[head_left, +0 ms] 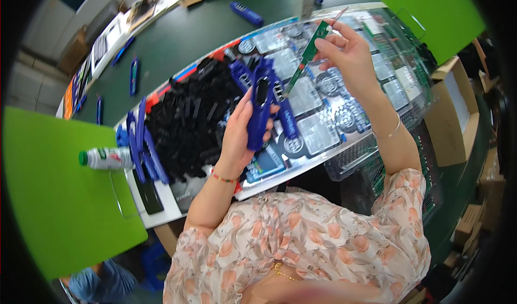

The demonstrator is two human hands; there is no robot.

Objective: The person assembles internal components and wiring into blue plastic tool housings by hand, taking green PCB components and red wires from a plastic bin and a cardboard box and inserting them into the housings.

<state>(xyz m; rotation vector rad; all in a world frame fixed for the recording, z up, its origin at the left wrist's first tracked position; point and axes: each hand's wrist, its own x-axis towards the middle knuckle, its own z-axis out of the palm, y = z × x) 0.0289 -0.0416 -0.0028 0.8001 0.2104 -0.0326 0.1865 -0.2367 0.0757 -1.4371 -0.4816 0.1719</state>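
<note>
Your left hand [236,134] grasps a blue plastic casing [259,112] near the middle of the table [177,48], its fingers wrapped around the lower half while the long casing stands tilted, its far end pointing away from you. Your right hand [351,56], farther out and to the right, pinches a narrow green circuit board [309,55] between thumb and fingers close to its far end, where thin red wires [339,16] stick out. The board slants down toward the near left, and its lower tip sits just beside the casings; you cannot tell from this view whether it touches one.

More loose casings lie around your left hand: one just to its right [288,118] and one on its far left side [240,75]. Left of that hand is a big heap of small black parts [183,115], and beyond the heap's left edge a cluster of blue shells [144,147] is next to a white bottle [109,158] with a green cap. Under your hands spreads a shiny printed mat [319,133]. Clear plastic trays [337,169] are to the right, near an open cardboard box [445,118]. A green panel stands at left [59,196] and another at far right [439,15].
</note>
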